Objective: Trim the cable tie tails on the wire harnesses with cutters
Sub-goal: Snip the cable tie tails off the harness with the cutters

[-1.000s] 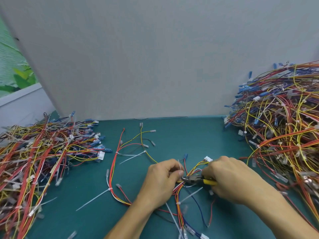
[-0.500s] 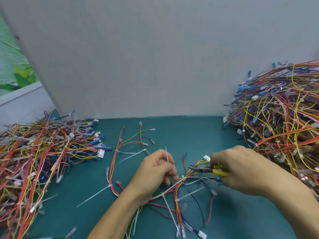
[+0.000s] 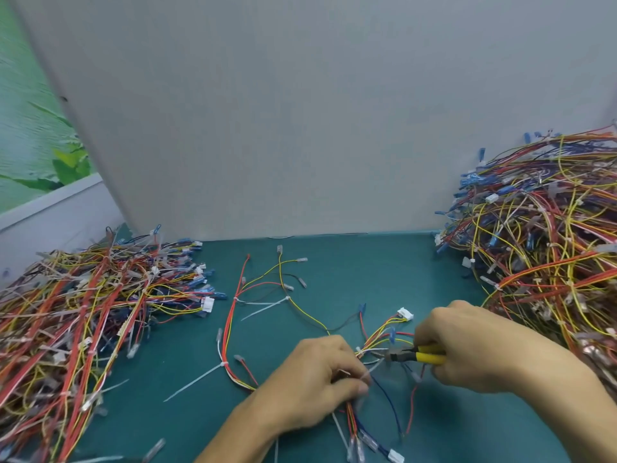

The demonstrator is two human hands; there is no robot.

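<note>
While my left hand point(image 3: 317, 379) pinches the wire harness point(image 3: 380, 333) at its bundled middle, fingers curled tight, my right hand point(image 3: 467, 349) wraps the yellow-handled cutters point(image 3: 405, 355). Their nose sits just right of that pinch, near a blurred white cable tie tail point(image 3: 373, 369). Other harness piles point(image 3: 83, 312) lie well to either side.

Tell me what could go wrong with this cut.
1. The tips of the cutters in the right hand sit among the thin yellow and red wires of the harness; a squeeze here could nick a wire.
2. The left hand pinches the bundle right beside the blades, so its fingertips might get caught.
3. Long white tie tails farther left on the harness are uncut and could be missed.
</note>
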